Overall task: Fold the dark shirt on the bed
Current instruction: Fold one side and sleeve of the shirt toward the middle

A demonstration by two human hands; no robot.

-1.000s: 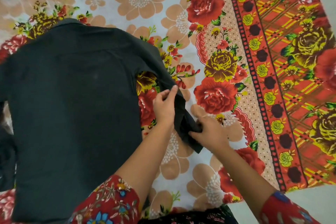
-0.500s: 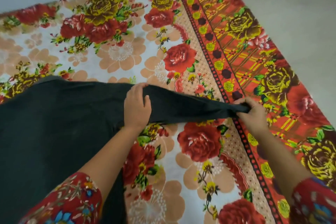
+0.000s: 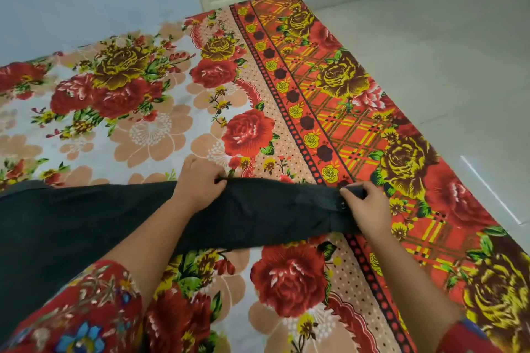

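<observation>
Both hands grip the dark shirt (image 3: 71, 226) lying along the near edge of the bed (image 3: 149, 135): the left hand (image 3: 198, 183) pinches the sleeve's upper edge, and the right hand (image 3: 364, 203) closes on its cuff near the bed's right edge.

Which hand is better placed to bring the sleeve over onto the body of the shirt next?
Probably the right hand: it grips the cuff end of the sleeve, the free end that must travel. The left hand pinches near the shoulder, where the fold would hinge.
</observation>
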